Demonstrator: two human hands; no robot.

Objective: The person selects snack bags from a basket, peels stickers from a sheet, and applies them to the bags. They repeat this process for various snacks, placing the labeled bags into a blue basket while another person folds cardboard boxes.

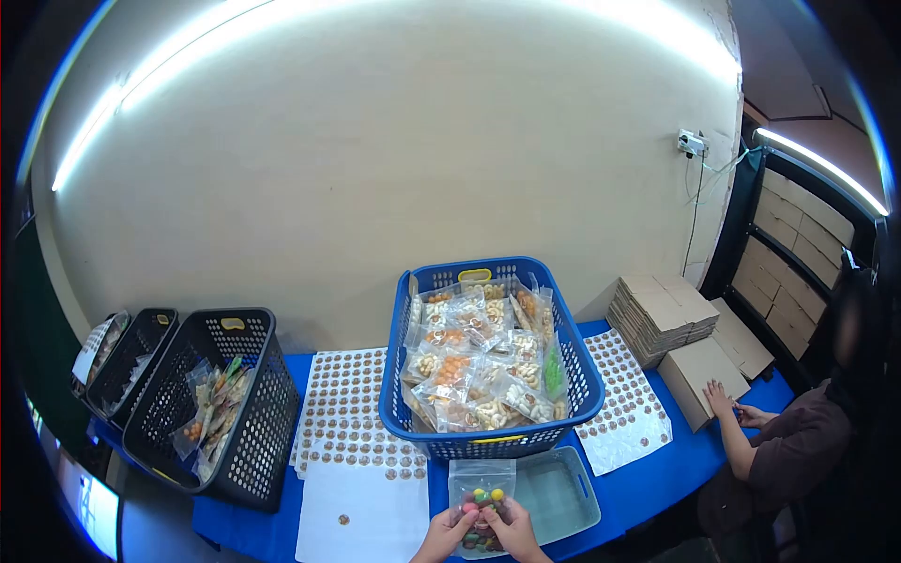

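together, the left hand (443, 537) and right hand (513, 527) were clamped on the snack bag (481, 502), upright between them, its long axis toward twelve o'clock, just before the blue basket (488, 441).

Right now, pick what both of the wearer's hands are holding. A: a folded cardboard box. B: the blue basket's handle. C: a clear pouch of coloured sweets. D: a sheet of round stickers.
C: the left hand and right hand both grip a clear pouch with coloured sweets inside, in front of the blue basket.
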